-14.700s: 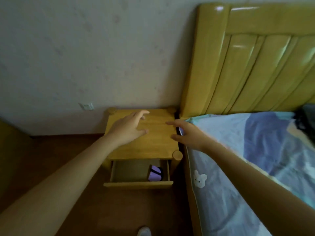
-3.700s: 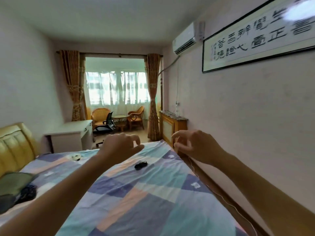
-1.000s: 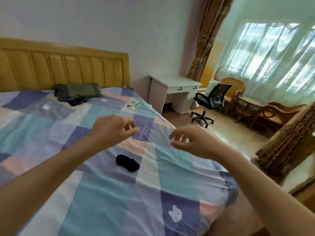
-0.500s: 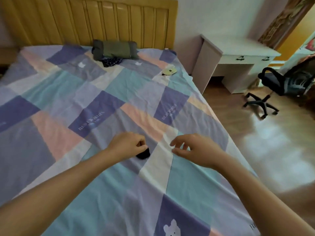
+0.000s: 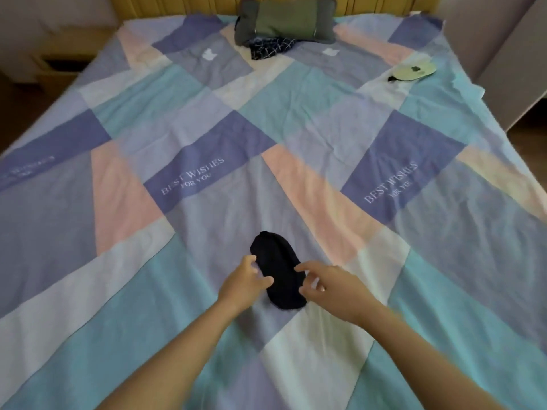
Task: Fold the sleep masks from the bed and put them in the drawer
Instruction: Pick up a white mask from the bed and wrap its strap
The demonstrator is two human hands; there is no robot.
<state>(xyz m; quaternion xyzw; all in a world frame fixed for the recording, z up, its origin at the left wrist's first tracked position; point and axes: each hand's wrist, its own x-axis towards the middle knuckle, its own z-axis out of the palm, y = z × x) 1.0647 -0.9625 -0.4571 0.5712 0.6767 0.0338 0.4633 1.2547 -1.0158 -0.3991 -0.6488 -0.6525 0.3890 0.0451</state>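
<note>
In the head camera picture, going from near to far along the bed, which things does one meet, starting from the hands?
Left hand and right hand → black sleep mask between them → pale yellow-green sleep mask near the right edge → dark blue checked cloth → grey-green bolster pillow by the yellow wooden headboard.

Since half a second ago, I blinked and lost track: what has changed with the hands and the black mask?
Both hands have closed in on the black sleep mask: the left hand now touches its left edge, and the right hand has come to its right edge. The mask lies flat, not lifted. The pale mask and the green pillow stayed put.
</note>
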